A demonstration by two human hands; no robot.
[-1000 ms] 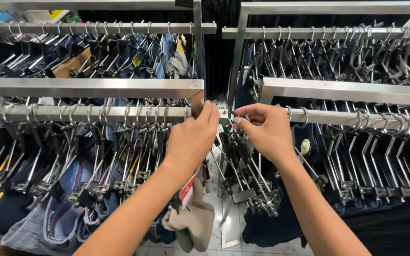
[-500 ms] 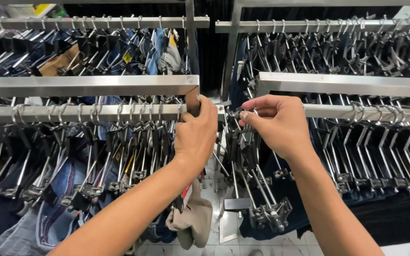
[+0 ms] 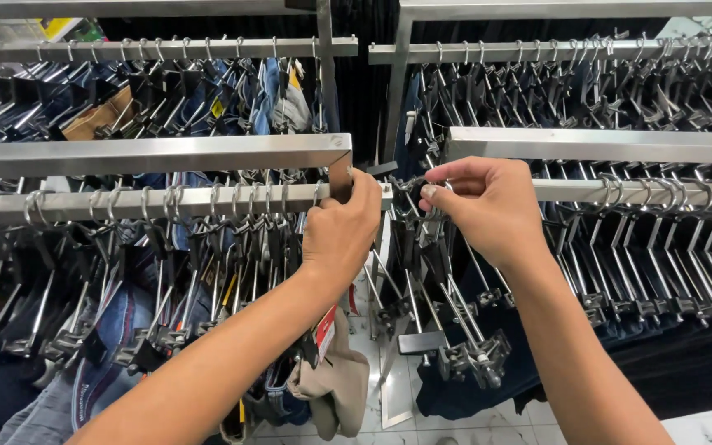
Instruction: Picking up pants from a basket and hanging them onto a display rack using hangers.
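**Hands meet at the rail gap among clip hangers**

At far left, denim trousers (image 3: 84, 363) hang from black clip hangers along a square silver metal rail (image 3: 125, 203). The left hand (image 3: 341, 231) grips that rail's end, fingers wrapped closed around it. A beige garment (image 3: 335, 387) dangles below the forearm. Just beside it, the right hand (image 3: 488, 206) pinches the metal hook of a black clip hanger (image 3: 422, 239), fingers together on the wire. Further right, dark trousers (image 3: 661, 346) fill the neighbouring rail (image 3: 644, 192).
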